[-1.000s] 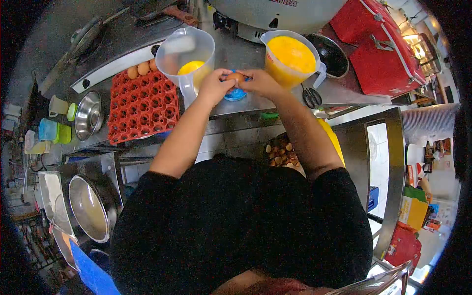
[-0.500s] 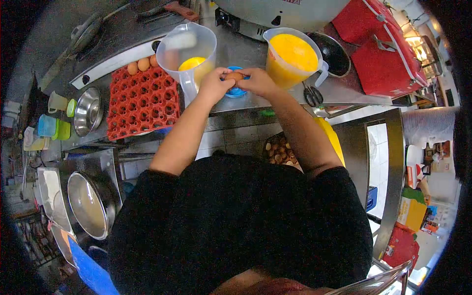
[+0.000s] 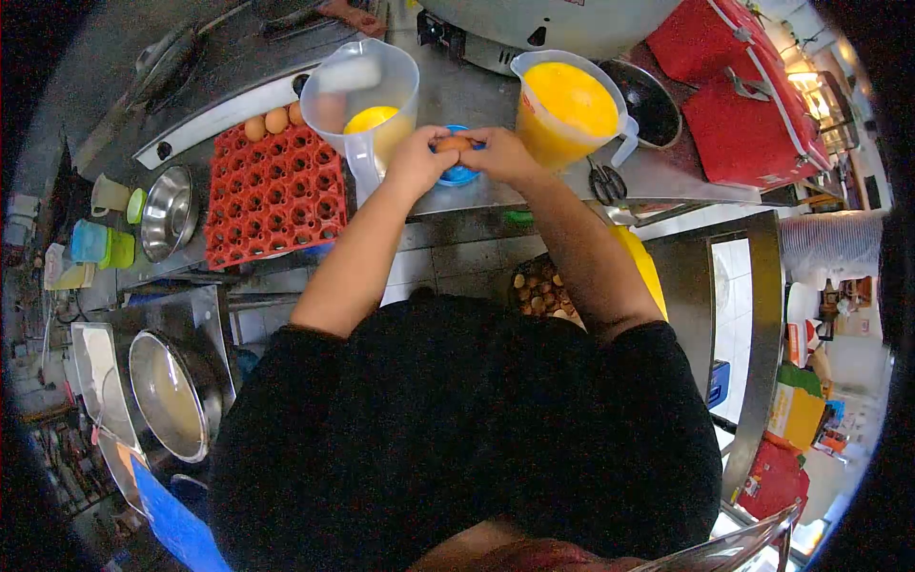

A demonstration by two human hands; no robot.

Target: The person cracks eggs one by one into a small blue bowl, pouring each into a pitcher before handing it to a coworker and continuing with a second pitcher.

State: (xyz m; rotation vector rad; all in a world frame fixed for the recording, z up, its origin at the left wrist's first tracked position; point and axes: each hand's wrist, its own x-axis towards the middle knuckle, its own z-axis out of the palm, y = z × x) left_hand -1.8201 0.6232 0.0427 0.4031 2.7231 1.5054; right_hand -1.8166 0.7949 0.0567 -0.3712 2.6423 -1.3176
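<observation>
A brown egg [image 3: 455,144] is gripped from both sides by my left hand [image 3: 420,160] and my right hand [image 3: 501,155], over a small blue bowl [image 3: 459,175]. My fingers hide part of the shell. Beside my left hand stands a clear plastic jug [image 3: 391,81] with some yellow egg liquid low inside. Past my right hand, another jug [image 3: 548,133] is filled close to its brim with yellow liquid. A red egg tray [image 3: 276,195] lies to the left, with a few brown eggs [image 3: 276,121] along its far edge.
Scissors [image 3: 606,181] lie right of the fuller jug, near a dark pan [image 3: 653,105] and a red insulated bag [image 3: 748,124]. A steel bowl [image 3: 170,214] sits left of the tray. Below the counter edge is a container of eggshells [image 3: 543,294]. A large metal cooker [image 3: 543,24] stands behind.
Both hands stay over the blue bowl with the egg between them. The fingers and the egg have shifted only slightly; the jugs and tray are unmoved.
</observation>
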